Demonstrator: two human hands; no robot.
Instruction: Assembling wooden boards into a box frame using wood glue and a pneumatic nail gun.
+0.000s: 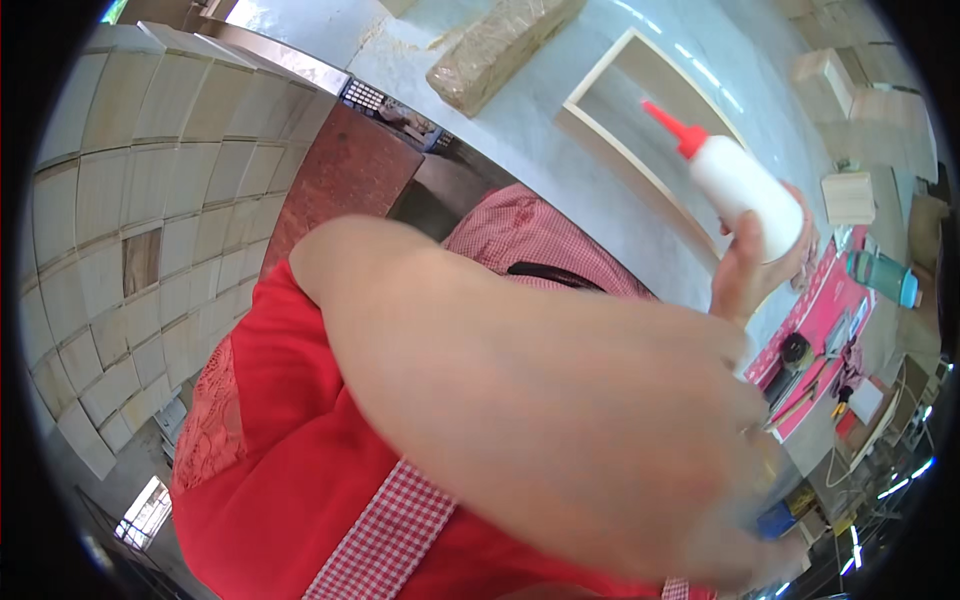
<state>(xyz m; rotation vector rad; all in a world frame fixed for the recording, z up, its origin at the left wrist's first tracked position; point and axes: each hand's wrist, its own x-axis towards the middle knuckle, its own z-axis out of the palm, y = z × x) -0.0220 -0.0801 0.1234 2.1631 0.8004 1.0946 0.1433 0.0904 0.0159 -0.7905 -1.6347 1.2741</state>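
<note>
My right hand (750, 260) grips a white squeeze bottle (745, 185) with a red cap and long red nozzle. The bottle is tilted, its nozzle toward the upper left, over a shallow rectangular wooden frame (615, 150) that lies on the pale tabletop (540, 130). The thumb presses the bottle's near side. My left arm crosses the picture close to the camera, and my left hand (690, 450) is at the lower right in front of my red clothing. Motion smears its fingers, so whether it holds anything cannot be made out.
A bundle of wood strips in clear wrap (500, 50) lies on the table's far left. Stacked pale wooden blocks (150, 190) form a wall at left. At right are a pink mat (800, 350) with tools, a teal bottle (882, 278) and more wooden pieces (848, 198).
</note>
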